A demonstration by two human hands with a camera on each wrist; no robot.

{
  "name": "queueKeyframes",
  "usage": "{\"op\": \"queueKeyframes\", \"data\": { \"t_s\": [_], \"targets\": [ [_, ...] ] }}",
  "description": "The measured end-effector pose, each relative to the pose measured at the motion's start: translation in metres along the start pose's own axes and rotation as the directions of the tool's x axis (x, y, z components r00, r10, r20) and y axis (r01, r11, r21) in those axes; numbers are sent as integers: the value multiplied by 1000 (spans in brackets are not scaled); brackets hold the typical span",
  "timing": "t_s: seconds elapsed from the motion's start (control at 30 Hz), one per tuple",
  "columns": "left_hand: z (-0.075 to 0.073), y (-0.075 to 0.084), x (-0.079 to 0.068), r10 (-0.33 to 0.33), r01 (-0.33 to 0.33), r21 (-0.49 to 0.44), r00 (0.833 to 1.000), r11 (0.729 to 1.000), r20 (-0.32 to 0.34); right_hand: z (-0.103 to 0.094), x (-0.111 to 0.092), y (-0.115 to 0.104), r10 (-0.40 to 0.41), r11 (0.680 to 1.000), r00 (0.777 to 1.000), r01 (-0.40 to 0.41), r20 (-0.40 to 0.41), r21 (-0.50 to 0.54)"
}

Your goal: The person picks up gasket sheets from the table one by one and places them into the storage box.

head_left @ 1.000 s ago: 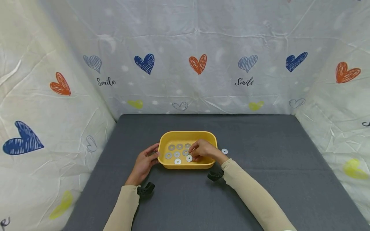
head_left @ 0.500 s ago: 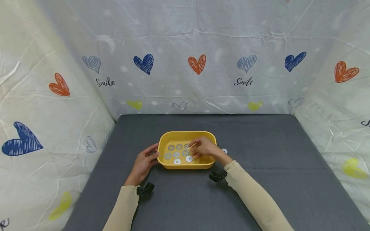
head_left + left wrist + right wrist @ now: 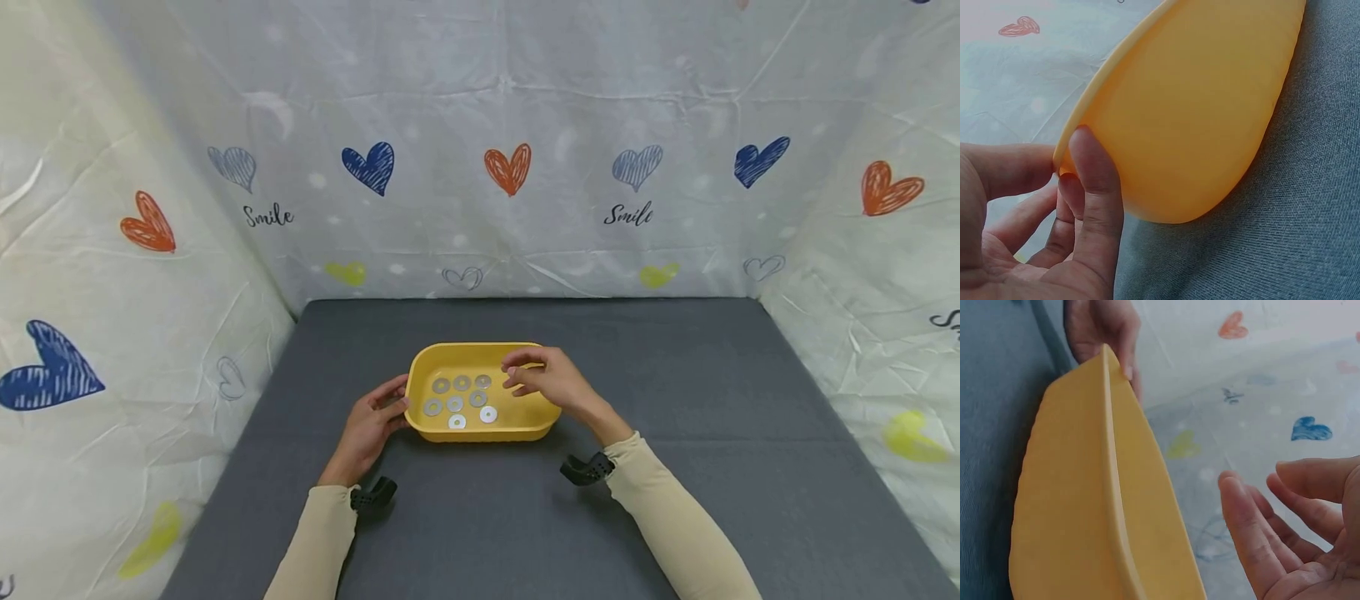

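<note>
A yellow plastic tray (image 3: 480,435) sits on the dark cloth. On its floor, toward the left and middle, lie several flat metal washers (image 3: 477,399) spaced apart from one another. My left hand (image 3: 366,429) holds the tray's left end, thumb and fingers at the rim, as the left wrist view also shows on the yellow wall (image 3: 1210,112). Over the tray's right side hovers my right hand (image 3: 555,382), its fingers loosely bent and parted. The right wrist view shows nothing between that hand's fingertips (image 3: 1232,481).
Dark grey cloth (image 3: 675,358) covers the table around the tray. A pale curtain (image 3: 570,108) printed with hearts closes off the back and both sides. Each wrist wears a black strap device, one of them on the right wrist (image 3: 587,469).
My right hand has lifted away from the washers and moved right, its fingers spreading. It now covers the spot where a loose washer showed beside the tray. The left hand stays on the tray.
</note>
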State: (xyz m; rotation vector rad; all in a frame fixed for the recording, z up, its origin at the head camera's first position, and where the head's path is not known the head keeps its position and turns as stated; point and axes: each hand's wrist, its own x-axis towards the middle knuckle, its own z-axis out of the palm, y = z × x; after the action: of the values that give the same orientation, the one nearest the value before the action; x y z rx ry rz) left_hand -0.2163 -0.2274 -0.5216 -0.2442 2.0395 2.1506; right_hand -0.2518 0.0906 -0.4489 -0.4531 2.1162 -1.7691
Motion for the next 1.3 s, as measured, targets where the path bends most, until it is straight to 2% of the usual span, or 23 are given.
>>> {"op": "queueKeyframes", "data": {
  "t_s": [0.33, 0.57, 0.83, 1.07, 1.17, 1.3],
  "targets": [
    [-1, 0, -3, 8, -8, 17, 1000, 1000, -17, -30, -21, 6, -77, 997, 993, 74, -92, -29],
    [-2, 0, -4, 12, -12, 10, 1000, 1000, -14, -51, -35, 16, -94, 993, 987, 85, -134, -78],
    [0, -2, -5, 2, -2, 2, 1000, 1000, -10, -69, -45, 31, -93, 987, 978, 66, -188, -144],
    [1, 2, -4, 4, -4, -7, 1000, 1000, -10, -76, -47, 33, -100, 981, 972, 61, -214, -183],
    [1, -1, -2, 12, -12, -5, 1000, 1000, -11, -81, -45, 44, -110, 972, 962, 51, -248, -229],
    [1, -1, -1, 13, -13, -14, 1000, 1000, -10, -82, -44, 47, -105, 956, 953, 18, -284, -294]
  ]
}}
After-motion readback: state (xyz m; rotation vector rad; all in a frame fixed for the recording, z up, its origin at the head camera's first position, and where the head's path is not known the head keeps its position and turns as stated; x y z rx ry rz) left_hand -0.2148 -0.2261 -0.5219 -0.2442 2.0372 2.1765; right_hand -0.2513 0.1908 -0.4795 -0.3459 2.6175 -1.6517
